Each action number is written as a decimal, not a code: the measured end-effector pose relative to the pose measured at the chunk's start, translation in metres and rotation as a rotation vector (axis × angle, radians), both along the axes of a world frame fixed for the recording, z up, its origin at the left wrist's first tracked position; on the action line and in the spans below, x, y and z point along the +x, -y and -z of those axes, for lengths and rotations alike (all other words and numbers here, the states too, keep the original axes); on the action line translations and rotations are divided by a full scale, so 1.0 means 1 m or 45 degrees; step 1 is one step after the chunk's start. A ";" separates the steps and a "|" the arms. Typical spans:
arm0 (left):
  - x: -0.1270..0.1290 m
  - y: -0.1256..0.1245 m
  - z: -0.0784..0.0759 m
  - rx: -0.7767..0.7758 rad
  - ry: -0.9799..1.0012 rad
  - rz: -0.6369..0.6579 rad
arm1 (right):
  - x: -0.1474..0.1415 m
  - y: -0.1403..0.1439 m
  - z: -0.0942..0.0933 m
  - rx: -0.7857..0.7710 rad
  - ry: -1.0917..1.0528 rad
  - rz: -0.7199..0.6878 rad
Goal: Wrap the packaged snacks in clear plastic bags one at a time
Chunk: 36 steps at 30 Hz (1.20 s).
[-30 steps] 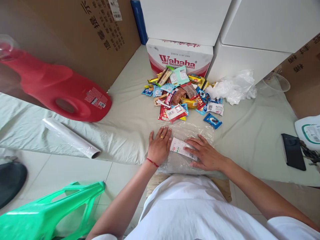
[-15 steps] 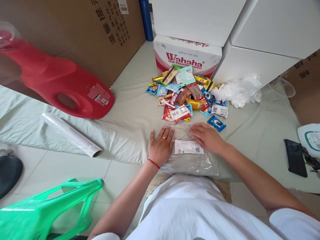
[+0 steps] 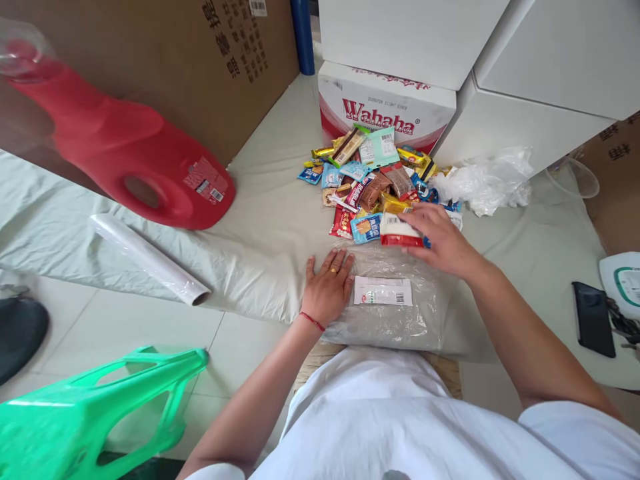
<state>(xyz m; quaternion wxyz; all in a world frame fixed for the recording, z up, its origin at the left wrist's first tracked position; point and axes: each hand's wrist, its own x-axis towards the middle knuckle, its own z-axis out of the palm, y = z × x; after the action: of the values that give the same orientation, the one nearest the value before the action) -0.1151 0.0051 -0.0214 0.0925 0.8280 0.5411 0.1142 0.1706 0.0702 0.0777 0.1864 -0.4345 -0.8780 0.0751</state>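
Observation:
My left hand (image 3: 327,285) lies flat with its fingers spread on the left edge of a clear plastic bag (image 3: 385,330). A white snack packet (image 3: 383,292) with a barcode lies on the bag, just right of that hand. Farther forward, my right hand (image 3: 440,241) is closed on a red and white snack packet (image 3: 400,230), at the near edge of a heap of wrapped snacks (image 3: 373,183). Beside the held packet are a light blue packet (image 3: 367,229) and a red packet (image 3: 342,222). My right fingers partly cover the packets behind them.
Behind the heap stands a Wahaba-printed carton (image 3: 385,110), with white boxes (image 3: 395,40) above. Crumpled clear plastic (image 3: 493,183) lies to the right, a phone (image 3: 593,319) nearer. At left are a red jug (image 3: 135,153), a wrapped roll (image 3: 150,260) and a green stool (image 3: 100,413).
My right hand has moved forward from over the bag to the heap and taken hold of the red and white packet. My left hand stays flat on the bag. The view has shifted slightly.

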 end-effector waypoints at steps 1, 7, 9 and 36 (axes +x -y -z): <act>0.000 0.000 0.000 -0.001 0.002 -0.001 | 0.001 0.019 0.003 -0.029 -0.067 -0.009; -0.002 -0.003 -0.001 -0.016 0.015 0.024 | -0.030 0.093 0.063 -0.256 0.020 -0.002; -0.002 -0.005 -0.002 -0.038 0.036 0.025 | -0.032 0.099 0.072 -0.291 0.081 0.025; -0.090 0.020 -0.017 -0.109 0.100 0.619 | 0.038 0.176 0.055 -0.708 -0.731 0.316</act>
<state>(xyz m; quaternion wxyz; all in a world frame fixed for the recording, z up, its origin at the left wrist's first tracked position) -0.2054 -0.0153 -0.0046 0.1733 0.9241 0.3262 0.0977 0.2087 -0.1059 0.0224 0.3067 -0.5322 -0.6776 0.4044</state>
